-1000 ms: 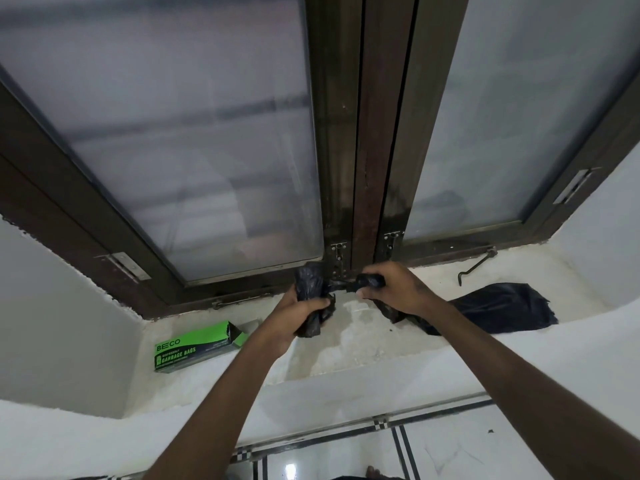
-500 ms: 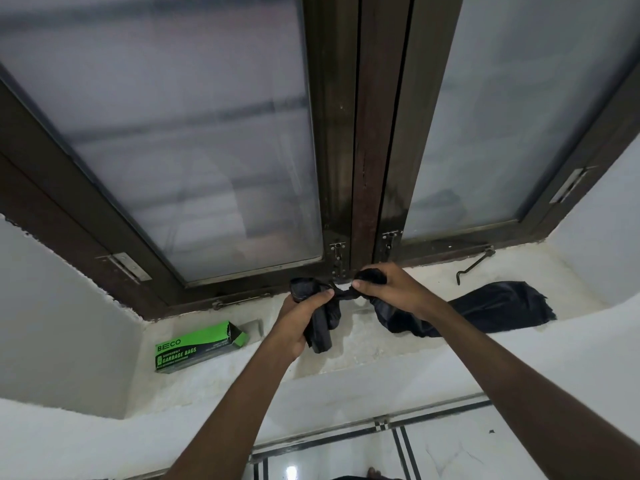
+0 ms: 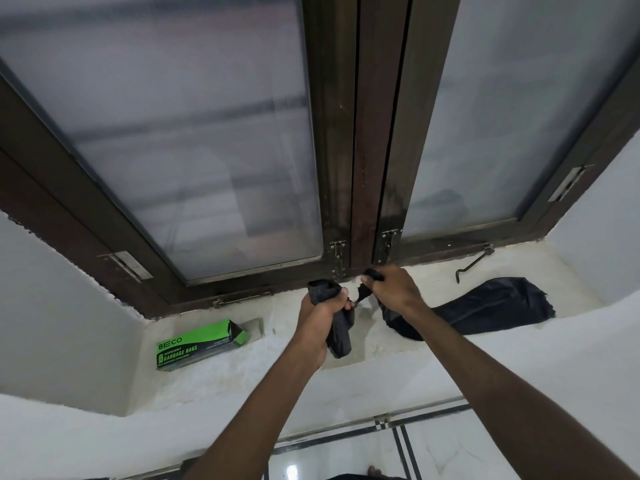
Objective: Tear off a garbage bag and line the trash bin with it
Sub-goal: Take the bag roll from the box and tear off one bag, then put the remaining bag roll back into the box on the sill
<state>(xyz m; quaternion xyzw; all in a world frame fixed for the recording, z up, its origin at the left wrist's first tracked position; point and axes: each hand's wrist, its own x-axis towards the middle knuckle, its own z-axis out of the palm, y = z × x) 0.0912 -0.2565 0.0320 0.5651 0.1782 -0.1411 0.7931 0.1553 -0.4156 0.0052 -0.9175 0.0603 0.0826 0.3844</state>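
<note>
Over a white window sill (image 3: 374, 348), my left hand (image 3: 320, 315) grips a black roll of garbage bags (image 3: 339, 332), which hangs down below the fist. My right hand (image 3: 391, 289) pinches the end of a black garbage bag (image 3: 485, 310) that trails to the right across the sill. Only a thin stretched strand (image 3: 358, 299) still joins the roll and the bag between my hands. No trash bin is in view.
A green and black garbage bag box (image 3: 199, 346) lies on the sill at the left. A dark-framed window (image 3: 356, 133) with frosted glass stands close behind my hands. A metal window stay (image 3: 472, 266) lies at the right. Tiled floor (image 3: 346, 459) shows below.
My hands have pulled apart; the band of black plastic between them has thinned to a strand. The roll now hangs lower from my left fist.
</note>
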